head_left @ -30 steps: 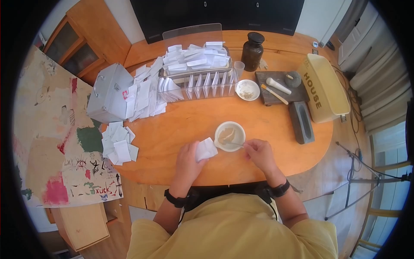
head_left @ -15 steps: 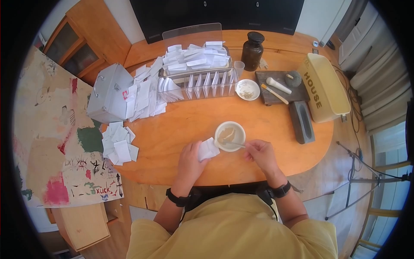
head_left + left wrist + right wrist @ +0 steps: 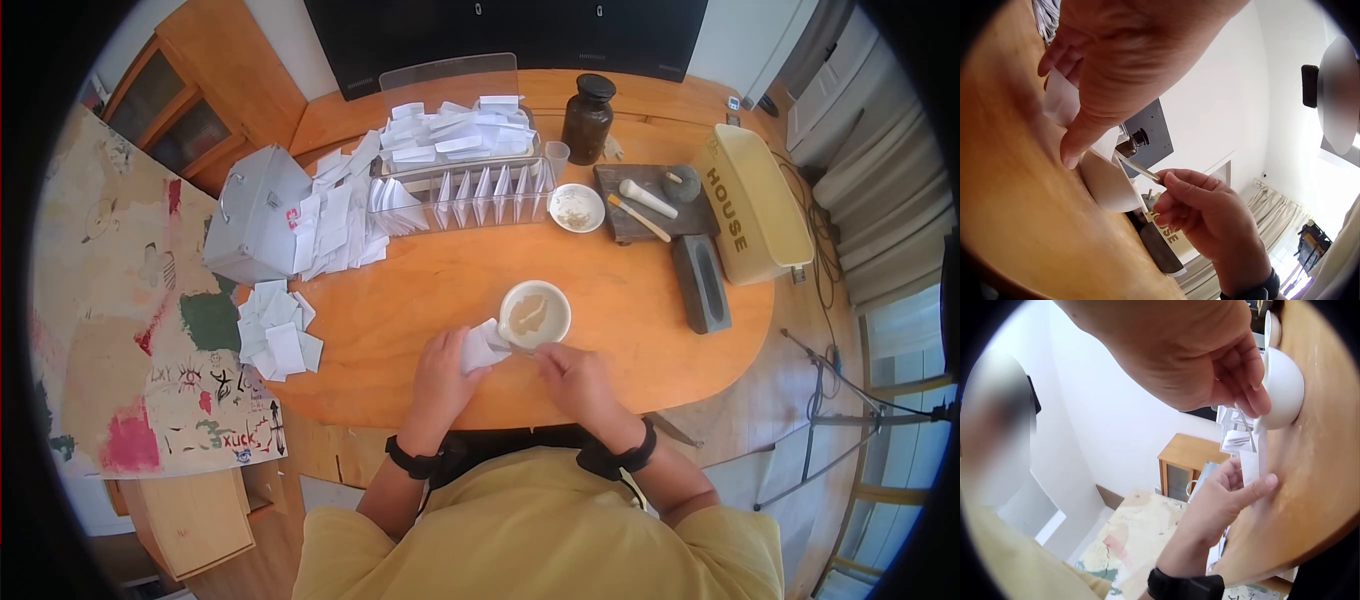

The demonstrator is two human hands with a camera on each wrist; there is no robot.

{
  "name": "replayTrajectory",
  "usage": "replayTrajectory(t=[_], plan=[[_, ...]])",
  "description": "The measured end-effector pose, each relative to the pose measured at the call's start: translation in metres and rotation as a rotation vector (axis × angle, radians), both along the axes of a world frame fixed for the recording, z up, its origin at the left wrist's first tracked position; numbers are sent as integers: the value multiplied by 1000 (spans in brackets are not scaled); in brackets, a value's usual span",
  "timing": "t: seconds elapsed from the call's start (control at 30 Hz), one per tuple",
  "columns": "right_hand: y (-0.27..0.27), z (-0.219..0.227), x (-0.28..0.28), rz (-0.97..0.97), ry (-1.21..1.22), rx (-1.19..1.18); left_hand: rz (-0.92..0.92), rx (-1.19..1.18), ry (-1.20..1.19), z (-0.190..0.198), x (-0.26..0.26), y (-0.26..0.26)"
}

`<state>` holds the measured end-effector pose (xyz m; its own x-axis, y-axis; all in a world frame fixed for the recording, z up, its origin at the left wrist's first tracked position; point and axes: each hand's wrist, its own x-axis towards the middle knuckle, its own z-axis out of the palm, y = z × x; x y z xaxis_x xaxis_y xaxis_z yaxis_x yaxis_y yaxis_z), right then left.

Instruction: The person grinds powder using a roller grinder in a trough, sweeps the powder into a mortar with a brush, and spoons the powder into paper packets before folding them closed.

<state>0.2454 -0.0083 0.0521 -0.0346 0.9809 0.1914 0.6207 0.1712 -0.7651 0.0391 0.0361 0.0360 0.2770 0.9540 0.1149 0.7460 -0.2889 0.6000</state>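
A white bowl [image 3: 535, 314] with beige powder inside stands near the front of the wooden table. Left of its rim, the left hand [image 3: 444, 378] holds a small white paper packet [image 3: 484, 346] between thumb and fingers. The right hand [image 3: 580, 385] pinches the handle of a thin, pale spatula [image 3: 1139, 169], whose far end reaches to the packet's opening. In the right wrist view the tip is at the paper [image 3: 1250, 465]; whether powder lies on it cannot be told.
White packets stand in a clear rack [image 3: 462, 205], with a loose pile [image 3: 275, 332] at the left. Behind and right of the bowl are a powder dish [image 3: 576, 208], a dark jar [image 3: 588, 118], a slate board [image 3: 612, 182], a grey stone trough [image 3: 702, 283] and a cream HOUSE bin [image 3: 752, 205].
The right hand has moved left with the spatula, out of the bowl and over to the packet. The left hand has shifted slightly right, towards the bowl.
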Motion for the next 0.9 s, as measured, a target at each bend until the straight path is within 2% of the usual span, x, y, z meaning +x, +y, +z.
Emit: replayTrajectory(t=[0.03, 0.13, 0.23, 0.33, 0.47, 0.57, 0.77, 0.9], plan=[[-1, 1, -3, 57, -119, 112, 3, 4, 1, -1, 0, 0], [-3, 7, -6, 69, -179, 211, -1, -2, 4, 2, 0, 0], [1, 11, 6, -34, -115, 288, 1, -5, 8, 1, 0, -1], [10, 9, 25, -160, -152, 306, 7, 1, 2, -3, 0, 0], [13, 6, 40, -229, -341, 161, 8, -12, 6, -1, 0, 0], [9, 9, 37, -199, -353, 50, 4, -12, 10, 2, 1, 0], [9, 9, 30, -173, -57, -111, 0, -29, 14, 6, 1, 0], [12, 1, 29, -244, 391, -422, 6, -23, 11, 6, 1, 0]])
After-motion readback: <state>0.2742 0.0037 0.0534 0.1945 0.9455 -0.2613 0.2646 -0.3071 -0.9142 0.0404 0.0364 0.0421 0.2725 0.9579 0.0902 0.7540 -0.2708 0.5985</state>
